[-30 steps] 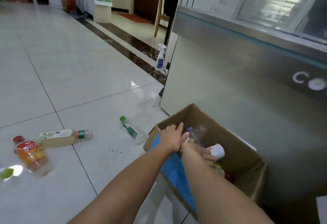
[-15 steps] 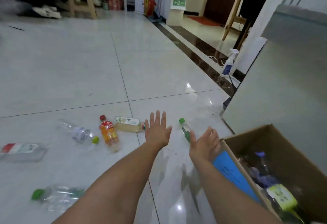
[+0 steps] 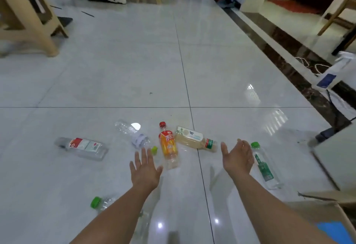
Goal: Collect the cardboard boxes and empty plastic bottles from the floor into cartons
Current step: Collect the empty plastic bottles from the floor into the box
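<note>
Evidently both hands reach out empty. The left hand (image 3: 145, 168), fingers spread, hovers at seven o'clock of the orange bottle (image 3: 168, 147). The right hand (image 3: 236, 159), palm inward and fingers loosely apart, sits between the pale bottle (image 3: 194, 137) at eleven and the green-label bottle (image 3: 264, 164) at three. The carton (image 3: 316, 208) waits at five o'clock, probably kept close for short drops.

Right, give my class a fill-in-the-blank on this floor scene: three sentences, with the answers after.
1. The orange-labelled bottle has a ___ cap.
2. The left hand and the right hand both hold ___.
3. The carton shows at the picture's lower ___ corner.
Missing words: red; nothing; right.
</note>
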A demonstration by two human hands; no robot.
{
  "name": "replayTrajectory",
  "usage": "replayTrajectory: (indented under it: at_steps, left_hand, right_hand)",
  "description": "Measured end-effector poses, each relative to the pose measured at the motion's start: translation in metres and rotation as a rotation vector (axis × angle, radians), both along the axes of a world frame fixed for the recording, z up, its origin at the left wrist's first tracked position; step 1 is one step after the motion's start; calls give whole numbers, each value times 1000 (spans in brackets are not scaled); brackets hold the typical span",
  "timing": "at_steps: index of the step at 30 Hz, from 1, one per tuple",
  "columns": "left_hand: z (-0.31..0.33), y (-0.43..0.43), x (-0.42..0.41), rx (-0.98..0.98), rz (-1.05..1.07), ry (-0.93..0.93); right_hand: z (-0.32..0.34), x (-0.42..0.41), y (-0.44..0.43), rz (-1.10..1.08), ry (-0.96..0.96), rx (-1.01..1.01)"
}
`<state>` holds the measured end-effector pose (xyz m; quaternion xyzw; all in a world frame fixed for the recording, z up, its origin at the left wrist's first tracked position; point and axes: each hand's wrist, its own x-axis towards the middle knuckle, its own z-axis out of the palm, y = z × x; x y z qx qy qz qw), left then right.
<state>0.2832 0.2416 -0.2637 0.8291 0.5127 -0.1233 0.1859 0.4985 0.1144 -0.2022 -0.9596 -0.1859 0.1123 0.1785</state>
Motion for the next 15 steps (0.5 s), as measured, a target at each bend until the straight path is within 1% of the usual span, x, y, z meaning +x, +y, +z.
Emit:
replayTrajectory:
  at_steps: [2, 4, 5, 7, 10, 12, 15]
  left_hand:
    - [1, 4, 19, -14, -2, -45]
    - [-2, 6, 48, -23, -32, -112]
    - [-6, 7, 63, -18, -56, -134]
    - [-17, 9, 85, -33, -92, -119]
    - [-36, 9, 93, -114, -76, -43]
    - [-45, 7, 90, -109, -92, -37]
    - [-46, 4, 86, -93, -100, -60]
  right_hand:
    - [10, 12, 27, -117, 120, 105]
    - [7, 23, 39, -122, 131, 143]
    - [-2, 29, 40, -70, 96, 136]
    - [-22, 38, 38, 93, 62, 28]
    - [-53, 51, 35, 292, 89, -122]
    - [-66, 57, 39, 384, 95, -163]
    - [-88, 58, 50, 494, 156, -289]
